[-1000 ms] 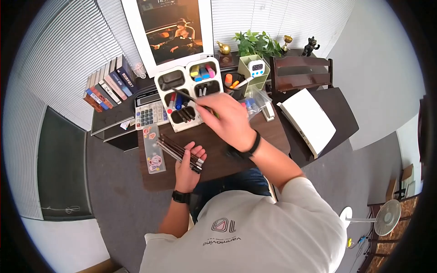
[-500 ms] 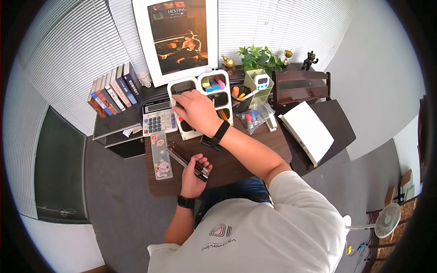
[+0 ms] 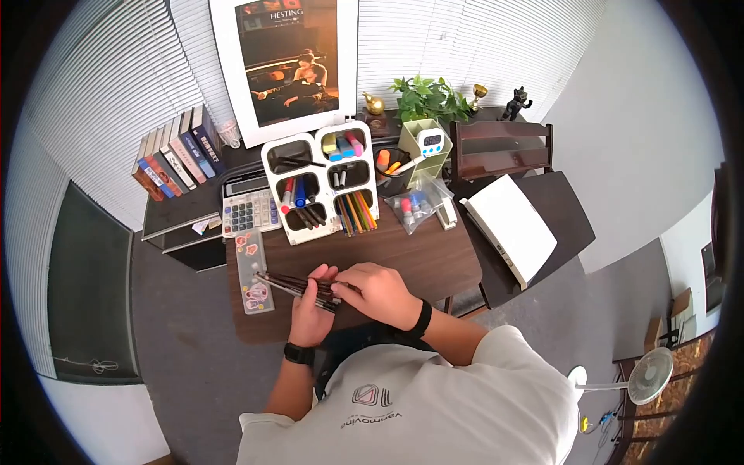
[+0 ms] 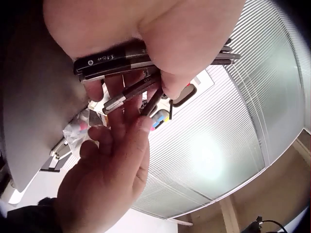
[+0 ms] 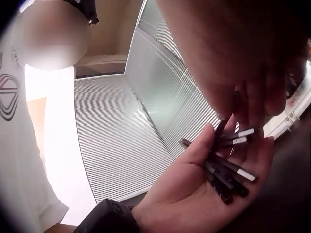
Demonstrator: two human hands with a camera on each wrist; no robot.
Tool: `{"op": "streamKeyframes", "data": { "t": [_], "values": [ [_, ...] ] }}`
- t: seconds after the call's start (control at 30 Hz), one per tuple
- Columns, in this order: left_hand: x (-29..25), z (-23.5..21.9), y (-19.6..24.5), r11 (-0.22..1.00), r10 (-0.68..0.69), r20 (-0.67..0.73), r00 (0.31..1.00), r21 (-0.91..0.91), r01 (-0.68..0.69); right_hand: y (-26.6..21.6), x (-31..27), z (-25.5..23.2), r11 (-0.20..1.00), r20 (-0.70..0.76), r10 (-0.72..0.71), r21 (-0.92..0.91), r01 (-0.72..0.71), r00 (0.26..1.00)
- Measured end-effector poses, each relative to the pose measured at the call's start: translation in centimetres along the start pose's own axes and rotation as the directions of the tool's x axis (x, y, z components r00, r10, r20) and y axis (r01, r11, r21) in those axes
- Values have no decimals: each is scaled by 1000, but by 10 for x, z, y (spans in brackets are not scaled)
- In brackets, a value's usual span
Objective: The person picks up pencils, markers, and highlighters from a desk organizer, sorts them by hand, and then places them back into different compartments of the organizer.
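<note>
My left hand (image 3: 308,322) grips a bundle of slim dark pencils (image 3: 280,284) with silver bands near their ends, low over the table's front part. Beside it, my right hand (image 3: 385,294) pinches one dark pencil (image 4: 153,103) of the bundle between thumb and fingers, as the left wrist view shows. The white organizer (image 3: 321,156) leans at the back of the table. Dark pencils (image 3: 301,162) lie across its upper left compartment. Below them are red and blue markers (image 3: 300,194), and short dark sticks (image 3: 311,216) fill the lower left compartment. Colored pencils (image 3: 356,213) stand lower right.
Left of the organizer lies a calculator (image 3: 249,213); a clear case with stickers (image 3: 252,271) is near the left table edge. To the right are a plastic bag of markers (image 3: 415,205), a stapler (image 3: 446,215), a black pen cup (image 3: 393,180) and a green holder (image 3: 426,163) with a timer.
My right hand carried a dark pencil to the organizer's upper left compartment, released it there and came back to the bundle. My left hand has kept its grip on the other pencils.
</note>
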State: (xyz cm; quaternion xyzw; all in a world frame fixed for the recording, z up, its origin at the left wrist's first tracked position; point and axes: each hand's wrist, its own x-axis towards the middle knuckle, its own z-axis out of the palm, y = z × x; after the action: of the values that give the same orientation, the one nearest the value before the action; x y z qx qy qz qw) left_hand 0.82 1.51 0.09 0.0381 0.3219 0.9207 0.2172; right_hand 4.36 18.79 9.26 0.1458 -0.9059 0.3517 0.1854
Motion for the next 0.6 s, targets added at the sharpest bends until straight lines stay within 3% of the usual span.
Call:
{"op": "streamKeyframes", "data": {
  "t": [0.03, 0.1, 0.13, 0.2, 0.27, 0.33, 0.4, 0.53, 0.6],
  "values": [
    [0, -1, -1, 1000, -3, 0, 1000, 0, 3, 1, -1, -2, 1000, 0, 3, 0, -3, 1000],
    [1, -2, 0, 1000, 18, 119, 993, -2, -18, 0, 7, -8, 987, -248, -41, 142, 78, 968],
    [1, -2, 1, 1000, 21, 118, 993, -2, -21, -1, 11, -16, 987, -247, -43, 142, 81, 968],
    [0, -4, 2, 996, -6, -13, 1000, -85, 5, -4, 25, -38, 962, -291, 63, 274, 20, 954],
    [1, -4, 1, 996, 0, -30, 1000, -92, -2, -5, 55, -54, 980, -444, -58, 147, 136, 894],
    [1, -4, 2, 995, -8, -41, 999, -99, 3, 1, 92, -63, 959, -483, -271, -59, 278, 833],
    [1, -4, 2, 995, -14, -36, 999, -97, 10, 9, 123, -60, 917, -465, -397, -233, 324, 791],
    [1, -5, 3, 994, -20, -20, 1000, -108, 18, 25, 155, -34, 874, -393, -455, -370, 315, 799],
    [1, -2, 4, 995, -24, -27, 999, -102, 21, 28, 160, -23, 886, -317, -371, -403, 230, 873]
  ]
}}
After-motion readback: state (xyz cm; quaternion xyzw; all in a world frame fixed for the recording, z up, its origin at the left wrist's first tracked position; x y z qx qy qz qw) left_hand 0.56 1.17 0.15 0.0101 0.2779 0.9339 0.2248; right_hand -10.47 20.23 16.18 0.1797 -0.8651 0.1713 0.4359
